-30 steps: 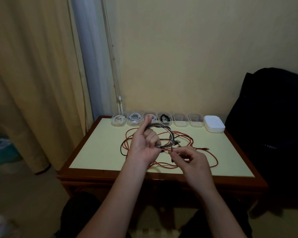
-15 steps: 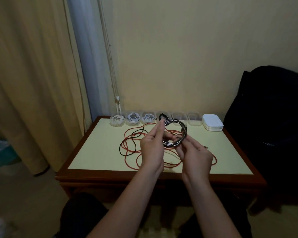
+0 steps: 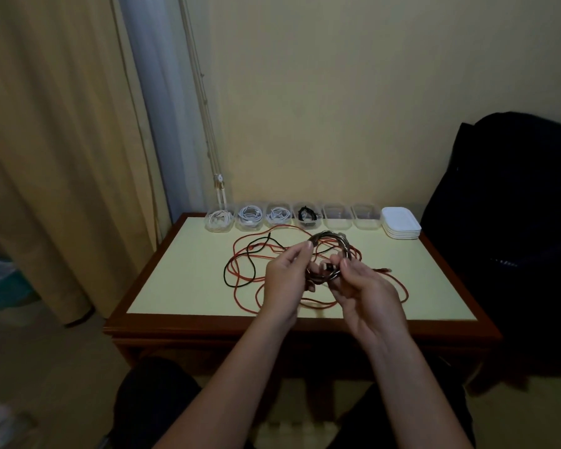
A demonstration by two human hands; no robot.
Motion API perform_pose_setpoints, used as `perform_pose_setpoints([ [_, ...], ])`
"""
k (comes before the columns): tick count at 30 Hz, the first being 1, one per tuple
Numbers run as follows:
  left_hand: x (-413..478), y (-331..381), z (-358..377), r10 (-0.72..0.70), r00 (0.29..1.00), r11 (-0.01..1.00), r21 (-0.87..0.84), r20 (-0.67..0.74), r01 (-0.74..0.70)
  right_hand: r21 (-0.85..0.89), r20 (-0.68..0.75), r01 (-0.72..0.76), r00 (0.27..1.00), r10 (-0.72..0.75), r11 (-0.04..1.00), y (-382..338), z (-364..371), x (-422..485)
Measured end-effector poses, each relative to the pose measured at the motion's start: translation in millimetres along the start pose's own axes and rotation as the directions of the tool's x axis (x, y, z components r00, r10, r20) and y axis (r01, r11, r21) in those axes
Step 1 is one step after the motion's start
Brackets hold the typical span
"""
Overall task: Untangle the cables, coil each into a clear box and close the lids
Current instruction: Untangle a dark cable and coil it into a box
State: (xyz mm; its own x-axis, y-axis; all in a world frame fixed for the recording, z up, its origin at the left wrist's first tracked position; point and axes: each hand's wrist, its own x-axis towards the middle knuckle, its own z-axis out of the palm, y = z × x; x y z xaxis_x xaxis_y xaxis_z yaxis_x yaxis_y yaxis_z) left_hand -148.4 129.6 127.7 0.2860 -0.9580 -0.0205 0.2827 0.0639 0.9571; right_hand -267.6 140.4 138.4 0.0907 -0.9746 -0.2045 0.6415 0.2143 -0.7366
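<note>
Coil (image 3: 330, 236) gripped — boxes (image 3: 337, 219) @ far edge.

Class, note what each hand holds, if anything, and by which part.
Both hold one coiled grey cable: left hand pinches its left side, right hand its lower right rim.

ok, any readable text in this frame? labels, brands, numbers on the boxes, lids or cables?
No text can be read anywhere in the head view.
The clear boxes: no labels show.
The stack of white lids: blank.
The coiled cable: no markings can be made out.
The dark bag: one faint pale mark, too blurred to read.
</note>
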Motion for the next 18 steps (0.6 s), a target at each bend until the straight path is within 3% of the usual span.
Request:
perform_pose_setpoints([
  [3,9.9,-6.1,-4.1,-0.202,0.97,0.961,-0.162,0.138,0.223,0.065,0.128,-0.113,0.986,0.104,0.991,2.0,-8.3,0.4],
  [5,15.7,-15.1,-6.1,-0.241,0.958,0.954,-0.145,0.158,0.264,0.022,0.148,-0.142,0.979,0.138,0.99,4.8,-8.1,7.5],
  [9,44.2,-39.0,-14.2,-0.183,0.983,0.979,0.091,0.019,0.181,-0.339,-0.015,-0.048,0.999,0.045,0.94,6.4,-3.7,64.3],
  [14,101.3,-80.2,-23.3,-0.2,0.979,0.939,0.292,0.027,0.183,-0.645,-0.128,-0.031,0.989,-0.068,0.763,19.9,-32.3,145.6],
  [16,122.0,-101.4,-29.4,-0.087,0.995,0.807,0.589,0.047,0.043,-0.695,-0.16,-0.051,0.983,-0.086,0.717,25.5,-48.4,173.3],
  [18,143.6,-121.3,-38.0,0.042,0.993,0.535,0.837,0.112,-0.117,-0.701,-0.2,-0.069,0.974,-0.102,0.709,27.2,-62.9,202.8],
])
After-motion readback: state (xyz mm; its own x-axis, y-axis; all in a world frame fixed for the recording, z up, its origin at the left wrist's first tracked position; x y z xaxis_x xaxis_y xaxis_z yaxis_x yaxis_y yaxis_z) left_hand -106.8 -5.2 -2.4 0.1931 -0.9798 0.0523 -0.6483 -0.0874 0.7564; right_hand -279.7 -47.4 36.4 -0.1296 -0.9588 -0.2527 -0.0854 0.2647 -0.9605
